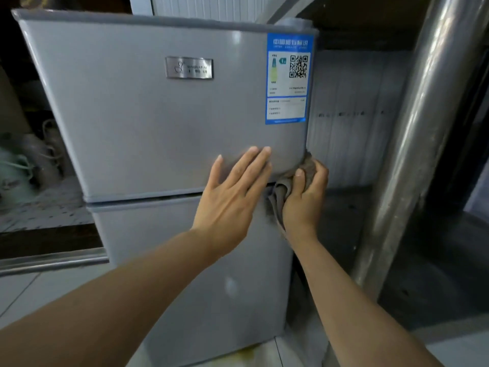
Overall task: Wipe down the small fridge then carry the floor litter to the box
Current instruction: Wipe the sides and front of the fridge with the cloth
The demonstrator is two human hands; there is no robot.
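A small grey two-door fridge (148, 123) fills the middle of the view, with a metal badge and a blue energy label (288, 78) on its upper door. My left hand (232, 197) lies flat with fingers spread on the lower right part of the upper door. My right hand (304, 200) grips a brownish-grey cloth (307, 168) pressed against the upper door's lower right corner, at the gap between the two doors. Part of the cloth hangs down behind my right wrist. No floor litter or box is in sight.
A thick shiny metal pipe (412, 144) rises at a slant to the right of the fridge. A corrugated white wall panel (352, 115) stands behind the gap. On the left are dark shelves with pale bundles (23, 160). Pale floor tiles (34, 292) with a yellowish stain lie below.
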